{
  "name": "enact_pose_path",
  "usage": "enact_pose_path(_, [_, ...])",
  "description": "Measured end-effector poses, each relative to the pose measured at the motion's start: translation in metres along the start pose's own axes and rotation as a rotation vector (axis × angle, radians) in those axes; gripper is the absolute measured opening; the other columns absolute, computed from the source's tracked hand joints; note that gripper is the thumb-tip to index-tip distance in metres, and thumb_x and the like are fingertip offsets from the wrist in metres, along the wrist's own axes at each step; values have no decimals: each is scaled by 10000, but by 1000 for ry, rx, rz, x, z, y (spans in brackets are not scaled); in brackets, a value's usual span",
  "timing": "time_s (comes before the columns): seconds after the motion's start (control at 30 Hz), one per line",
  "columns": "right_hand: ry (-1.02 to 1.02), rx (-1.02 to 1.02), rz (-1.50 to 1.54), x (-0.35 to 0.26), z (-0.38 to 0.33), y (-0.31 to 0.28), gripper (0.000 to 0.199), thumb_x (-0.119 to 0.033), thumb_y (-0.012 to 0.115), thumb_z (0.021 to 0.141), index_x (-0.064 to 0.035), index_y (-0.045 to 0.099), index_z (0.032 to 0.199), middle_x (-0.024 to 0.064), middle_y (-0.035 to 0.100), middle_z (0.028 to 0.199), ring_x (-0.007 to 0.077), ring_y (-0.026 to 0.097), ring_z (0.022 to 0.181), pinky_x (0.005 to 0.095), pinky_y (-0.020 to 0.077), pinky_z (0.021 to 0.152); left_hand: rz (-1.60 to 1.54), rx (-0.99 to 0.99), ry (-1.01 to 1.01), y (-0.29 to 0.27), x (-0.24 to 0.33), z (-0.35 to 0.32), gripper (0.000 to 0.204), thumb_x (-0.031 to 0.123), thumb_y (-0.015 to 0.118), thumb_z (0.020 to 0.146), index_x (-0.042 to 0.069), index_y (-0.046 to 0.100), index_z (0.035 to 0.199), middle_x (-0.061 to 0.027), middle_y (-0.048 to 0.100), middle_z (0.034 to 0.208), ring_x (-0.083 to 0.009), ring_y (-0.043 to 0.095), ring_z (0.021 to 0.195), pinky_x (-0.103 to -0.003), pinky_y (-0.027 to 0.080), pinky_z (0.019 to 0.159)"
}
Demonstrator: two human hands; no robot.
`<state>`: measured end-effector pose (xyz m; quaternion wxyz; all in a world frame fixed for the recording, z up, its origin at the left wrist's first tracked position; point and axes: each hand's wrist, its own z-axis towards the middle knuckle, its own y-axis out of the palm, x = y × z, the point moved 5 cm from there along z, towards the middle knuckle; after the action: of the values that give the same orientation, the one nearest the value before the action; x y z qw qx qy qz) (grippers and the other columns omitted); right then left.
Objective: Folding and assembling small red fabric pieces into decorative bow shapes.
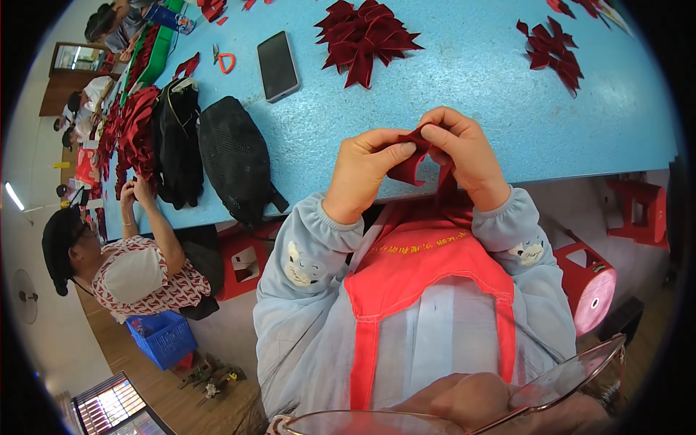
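Note:
My left hand (368, 168) and my right hand (467, 154) meet above the near edge of the blue table. Both pinch a dark red velvet ribbon (406, 172) between thumb and fingers. The ribbon folds into a loop below the fingertips, and a tail hangs beneath my right hand toward the red apron (428, 268). How the folds cross at the pinch is hidden by my thumbs. Farther back on the table sits a pile of dark red ribbon bows (362, 43), with a smaller group of bows (552, 56) to its right.
Left of the pile lie a phone (278, 67) and orange-handled snips (225, 62). Two black bags (233, 159) (177, 141) rest nearer left, beside a red ribbon heap (136, 138). A co-worker (141, 272) sits at left. Red stools (586, 279) stand by the table.

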<state>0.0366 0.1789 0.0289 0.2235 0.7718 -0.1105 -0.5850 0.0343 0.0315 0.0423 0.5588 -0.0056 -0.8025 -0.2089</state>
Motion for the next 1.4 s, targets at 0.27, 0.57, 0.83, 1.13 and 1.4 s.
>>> enact_pose_path(0.27, [-537, 372, -356, 2, -16, 8, 60, -4, 600, 828, -23, 565, 873, -11, 557, 802, 77, 529, 714, 201, 435, 626, -237, 30, 64, 5, -21, 5, 185, 30, 600, 843, -32, 626, 1015, -82, 645, 904, -143, 612, 804, -264, 505, 701])
enact_pose_path(0.57, [-998, 160, -876, -26, -36, 13, 231, 108, 595, 729, -14, 598, 926, 90, 559, 862, 173, 557, 703, 257, 448, 587, -389, -157, -177, 4, -22, 5, 193, 32, 579, 858, -40, 601, 1035, -91, 636, 941, -155, 613, 833, -267, 503, 731])
enact_pose_path(0.83, [-1199, -4, -1105, -32, -45, 14, 426, 126, 607, 654, -28, 622, 1051, 95, 550, 860, 201, 538, 666, 285, 443, 548, -314, -249, -252, 2, -12, 5, 185, 33, 584, 853, -42, 602, 1022, -110, 638, 959, -168, 621, 866, -261, 502, 769])
enact_pose_path(1.13, [-1200, -63, -1258, -33, -44, 13, 434, 88, 623, 643, -39, 626, 1058, 83, 550, 839, 199, 530, 630, 285, 427, 517, -215, -192, -263, 4, -8, 2, 196, 23, 602, 840, -39, 605, 1026, -106, 642, 949, -169, 623, 859, -262, 504, 767])
enact_pose_path(1.4, [-1212, 2, -1189, -36, -47, 15, 414, 57, 633, 632, -50, 630, 1031, 74, 574, 790, 196, 541, 583, 294, 433, 487, -124, -164, -186, 10, -1, -6, 194, 23, 615, 832, -39, 620, 1016, -106, 652, 922, -161, 625, 817, -255, 502, 732])
